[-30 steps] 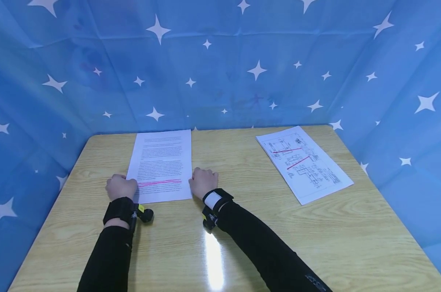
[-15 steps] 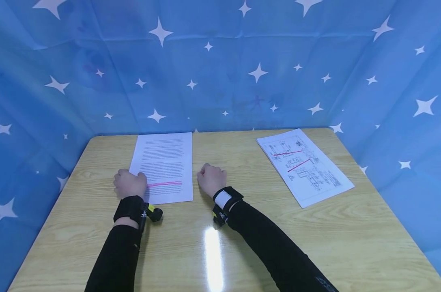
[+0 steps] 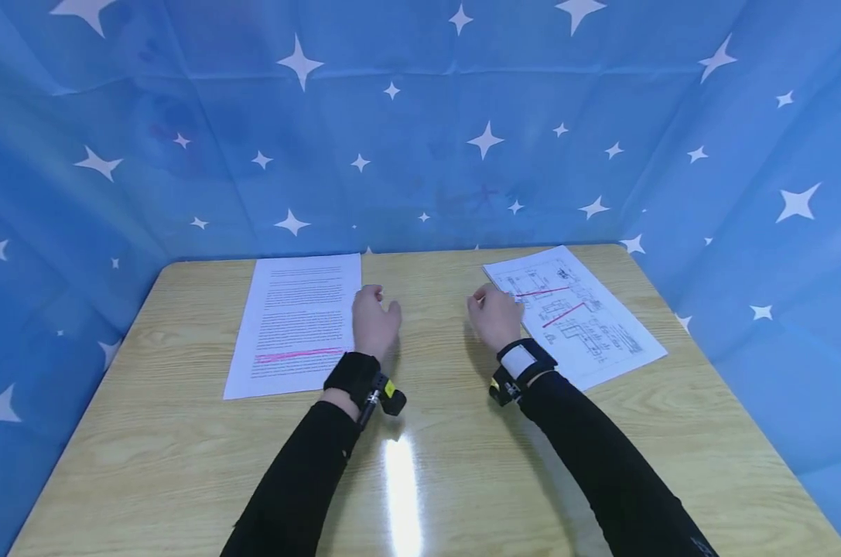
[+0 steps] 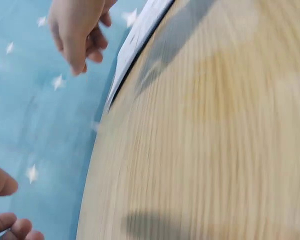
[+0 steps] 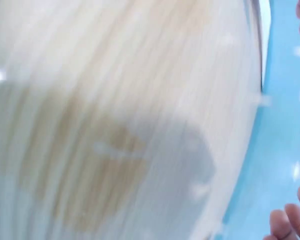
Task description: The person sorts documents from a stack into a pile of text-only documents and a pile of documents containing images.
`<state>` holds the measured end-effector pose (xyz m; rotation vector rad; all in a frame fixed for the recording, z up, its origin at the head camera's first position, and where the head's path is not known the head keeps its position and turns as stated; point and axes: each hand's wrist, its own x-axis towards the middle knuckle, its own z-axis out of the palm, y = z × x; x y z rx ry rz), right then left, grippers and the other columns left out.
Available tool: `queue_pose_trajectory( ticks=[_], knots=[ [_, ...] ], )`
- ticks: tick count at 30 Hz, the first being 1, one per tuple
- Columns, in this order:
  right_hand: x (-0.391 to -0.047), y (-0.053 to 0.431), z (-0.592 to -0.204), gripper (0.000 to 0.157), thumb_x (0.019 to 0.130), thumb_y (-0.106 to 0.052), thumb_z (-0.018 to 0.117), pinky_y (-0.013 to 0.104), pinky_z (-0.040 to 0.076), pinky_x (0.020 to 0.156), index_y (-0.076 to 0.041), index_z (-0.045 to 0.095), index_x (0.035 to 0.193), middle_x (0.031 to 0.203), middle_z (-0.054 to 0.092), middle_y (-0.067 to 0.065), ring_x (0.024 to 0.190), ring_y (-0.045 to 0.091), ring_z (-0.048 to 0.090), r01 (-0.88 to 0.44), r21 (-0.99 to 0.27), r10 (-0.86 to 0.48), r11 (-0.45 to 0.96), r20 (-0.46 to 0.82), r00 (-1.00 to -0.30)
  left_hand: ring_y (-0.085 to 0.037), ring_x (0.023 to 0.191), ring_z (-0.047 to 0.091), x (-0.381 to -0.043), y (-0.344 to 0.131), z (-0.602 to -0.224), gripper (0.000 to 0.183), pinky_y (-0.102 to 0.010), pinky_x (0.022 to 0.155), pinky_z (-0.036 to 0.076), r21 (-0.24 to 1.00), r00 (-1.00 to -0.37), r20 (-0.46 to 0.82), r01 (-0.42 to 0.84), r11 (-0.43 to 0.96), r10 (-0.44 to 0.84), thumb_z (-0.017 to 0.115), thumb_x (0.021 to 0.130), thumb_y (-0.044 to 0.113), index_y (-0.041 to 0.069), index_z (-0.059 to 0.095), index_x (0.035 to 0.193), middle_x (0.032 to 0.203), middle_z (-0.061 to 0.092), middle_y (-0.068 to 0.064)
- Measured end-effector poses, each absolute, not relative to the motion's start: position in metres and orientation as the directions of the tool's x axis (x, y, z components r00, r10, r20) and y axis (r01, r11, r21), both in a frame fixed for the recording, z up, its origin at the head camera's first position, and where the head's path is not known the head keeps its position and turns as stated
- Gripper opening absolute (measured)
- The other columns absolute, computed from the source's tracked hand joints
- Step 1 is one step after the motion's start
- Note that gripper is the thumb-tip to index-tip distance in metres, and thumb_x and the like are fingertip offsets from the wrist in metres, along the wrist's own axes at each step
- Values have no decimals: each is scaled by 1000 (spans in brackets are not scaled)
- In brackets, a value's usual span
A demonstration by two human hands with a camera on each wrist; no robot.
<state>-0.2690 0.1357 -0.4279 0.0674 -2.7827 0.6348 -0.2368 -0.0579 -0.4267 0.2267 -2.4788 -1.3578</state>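
Note:
My left hand [image 3: 376, 321] is over the table beside the right edge of a printed text sheet [image 3: 296, 317], which bears a pink marker line. Its fingers [image 4: 14, 227] are loosely bent and hold nothing. My right hand [image 3: 497, 316] hovers at the left edge of a stack of paper with a technical drawing [image 3: 604, 340], overlapping that edge in the head view. Two red lines cross the drawing. Thumb and fingers [image 5: 290, 220] of the right hand are apart and loosely bent, with nothing between them. The left wrist view also shows the right hand [image 4: 80, 30] at the top.
Both papers lie on a wooden table [image 3: 434, 418], the text sheet at the back left and the drawing tilted at the back right. A blue curtain with white stars [image 3: 392, 139] stands behind and beside the table. A wristband camera [image 3: 364, 383] sits on each wrist.
Both hands have moved right: the left from the text sheet's left edge to its right side, the right from near that sheet to the drawing. Both papers stay in place.

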Motion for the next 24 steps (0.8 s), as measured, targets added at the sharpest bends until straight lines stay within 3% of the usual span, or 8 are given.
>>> queue_pose_trajectory(
  ticks=[6,13,19,24],
  knots=[
    [-281,213,-423,23,81,-27,46,48,28,69,-8,57,88,80,59,11,77,31,51,56,-418,184,907,273,-944,-18,92,45,-232,17,-426,39,-28,73,38,856,-986,156,109,505,-51,49,81,21,5,42,116,102,46,-7],
    [-282,296,-424,36,84,-29,37,50,27,71,1,49,101,95,51,22,87,38,43,298,-340,345,892,85,-935,-13,90,46,-217,82,-434,35,-24,74,38,822,-990,107,139,552,91,49,81,17,6,46,114,99,48,-4],
    [-272,336,-428,43,83,-28,35,49,30,71,9,42,105,97,43,28,88,42,37,413,-240,417,878,-38,-908,-14,99,45,-206,121,-453,37,-22,80,37,735,-964,60,218,642,259,47,81,15,6,45,116,108,48,-5],
    [-268,359,-442,50,81,-31,37,48,30,72,12,36,107,99,36,29,91,42,32,478,-224,463,849,-121,-878,-13,111,37,-196,142,-457,45,-21,88,31,607,-904,21,352,713,428,46,81,18,11,36,124,122,39,-3]
  ],
)
